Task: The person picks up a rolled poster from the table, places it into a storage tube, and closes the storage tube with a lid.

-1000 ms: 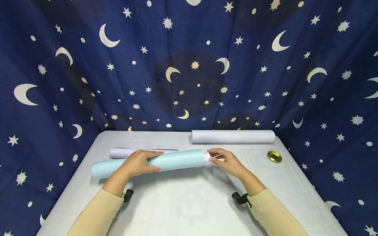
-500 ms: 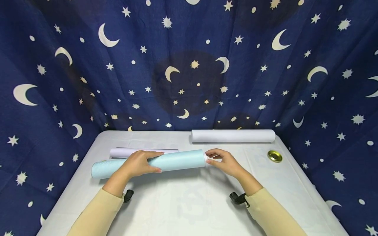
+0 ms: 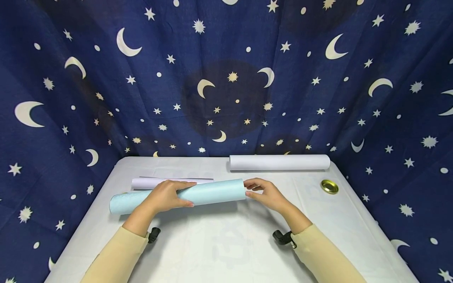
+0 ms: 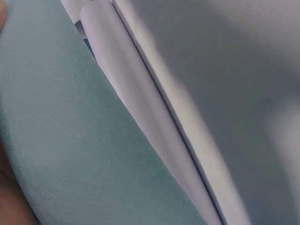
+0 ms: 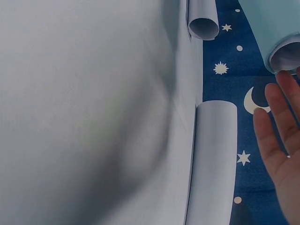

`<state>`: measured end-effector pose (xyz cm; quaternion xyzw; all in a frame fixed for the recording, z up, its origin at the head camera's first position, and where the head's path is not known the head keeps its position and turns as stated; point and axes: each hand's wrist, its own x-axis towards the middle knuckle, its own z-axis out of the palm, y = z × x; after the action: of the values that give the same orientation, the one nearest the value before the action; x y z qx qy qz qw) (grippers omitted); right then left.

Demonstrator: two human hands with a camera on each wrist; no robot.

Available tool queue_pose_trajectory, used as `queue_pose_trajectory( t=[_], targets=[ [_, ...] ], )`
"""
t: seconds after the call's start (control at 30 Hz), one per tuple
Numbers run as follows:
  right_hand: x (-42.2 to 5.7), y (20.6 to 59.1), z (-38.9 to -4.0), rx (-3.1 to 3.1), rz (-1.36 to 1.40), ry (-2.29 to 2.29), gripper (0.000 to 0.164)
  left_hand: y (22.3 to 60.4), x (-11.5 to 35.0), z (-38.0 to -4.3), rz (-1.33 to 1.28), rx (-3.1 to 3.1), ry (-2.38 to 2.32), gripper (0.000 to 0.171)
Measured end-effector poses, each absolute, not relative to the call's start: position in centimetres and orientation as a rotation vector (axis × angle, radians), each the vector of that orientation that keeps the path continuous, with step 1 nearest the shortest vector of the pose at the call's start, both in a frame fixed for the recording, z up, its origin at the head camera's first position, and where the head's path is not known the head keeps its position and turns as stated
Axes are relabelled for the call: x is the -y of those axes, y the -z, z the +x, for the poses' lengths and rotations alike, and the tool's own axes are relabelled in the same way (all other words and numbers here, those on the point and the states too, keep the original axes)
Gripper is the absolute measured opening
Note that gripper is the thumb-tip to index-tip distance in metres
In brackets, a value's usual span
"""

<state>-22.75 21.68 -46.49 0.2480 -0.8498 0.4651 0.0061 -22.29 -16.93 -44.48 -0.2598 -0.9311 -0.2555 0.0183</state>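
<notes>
In the head view my left hand [image 3: 164, 198] grips a light blue cardboard-like tube [image 3: 212, 192] around its middle, from above. The tube lies aslant, its right end raised over the table. My right hand [image 3: 267, 193] is at that right end, fingers apart and slightly bent, fingertips right at the rim. In the right wrist view, white rolled paper [image 5: 287, 57] lines the mouth of the tube, and the fingers [image 5: 269, 136] extend toward it. The left wrist view is mostly filled by the tube [image 4: 70, 131].
Behind the tube lies a thin roll of white paper [image 3: 146, 183]. A thicker white paper roll [image 3: 279, 162] sits along the table's back edge. A gold round lid [image 3: 329, 187] rests at the right. A dark blue star-and-moon curtain [image 3: 162, 90] surrounds the white table [image 3: 198, 247].
The white paper that stuck out of the tube's right end has slid inside, as my right hand moved left against it. My left hand stays put on the tube.
</notes>
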Motion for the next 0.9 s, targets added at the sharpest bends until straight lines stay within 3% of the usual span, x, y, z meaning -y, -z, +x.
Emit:
queue_pose_trajectory(
  t=[0.9],
  targets=[
    [-24.6, 44.7, -22.1, 2.644, 0.662, -1.356, 0.032, 44.3, 17.3, -21.9, -0.761, 2.905, 0.793, 0.076]
  ],
)
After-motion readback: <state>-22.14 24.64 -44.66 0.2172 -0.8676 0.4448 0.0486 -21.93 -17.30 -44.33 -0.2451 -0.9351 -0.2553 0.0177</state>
